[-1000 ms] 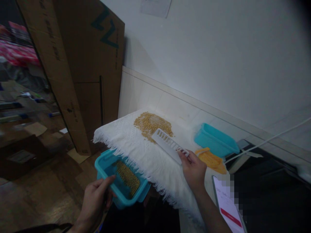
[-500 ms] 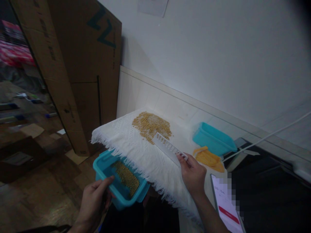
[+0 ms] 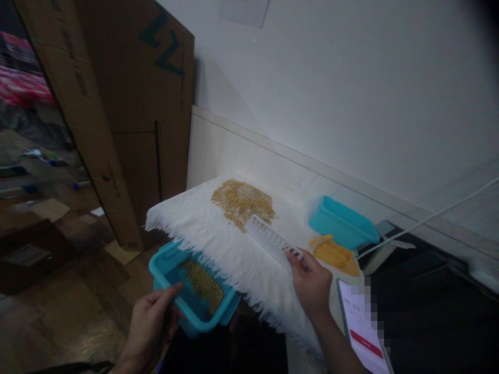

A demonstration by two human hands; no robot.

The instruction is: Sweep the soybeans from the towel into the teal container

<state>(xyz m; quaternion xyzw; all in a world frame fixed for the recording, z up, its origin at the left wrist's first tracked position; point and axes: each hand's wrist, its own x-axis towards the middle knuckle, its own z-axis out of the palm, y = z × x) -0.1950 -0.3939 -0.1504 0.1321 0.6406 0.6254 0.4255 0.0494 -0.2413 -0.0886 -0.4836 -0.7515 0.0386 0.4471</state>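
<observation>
My left hand (image 3: 154,314) grips the near left rim of a teal plastic box (image 3: 193,318), held below the table's front edge. Round yellowish beans, like soybeans (image 3: 205,285), cover part of its bottom. In my right hand (image 3: 312,283) is a flat white plastic strip with a row of slots (image 3: 268,239), pinched at its near end. Its far end rests at or just over the near edge of a spread of the same kind of beans (image 3: 241,200) on a white fringed cloth (image 3: 202,223). Contact with the cloth is unclear.
On the table's right stand a second teal box (image 3: 343,223) and a crumpled yellow cloth (image 3: 335,254). A phone (image 3: 362,332) lies near my right forearm, and a white cable (image 3: 436,214) crosses behind. A tall cardboard box (image 3: 136,104) stands at the left, against the white wall.
The white slotted strip has tilted slightly and shifted a little to the right with my right hand. My left hand and the teal box look the same.
</observation>
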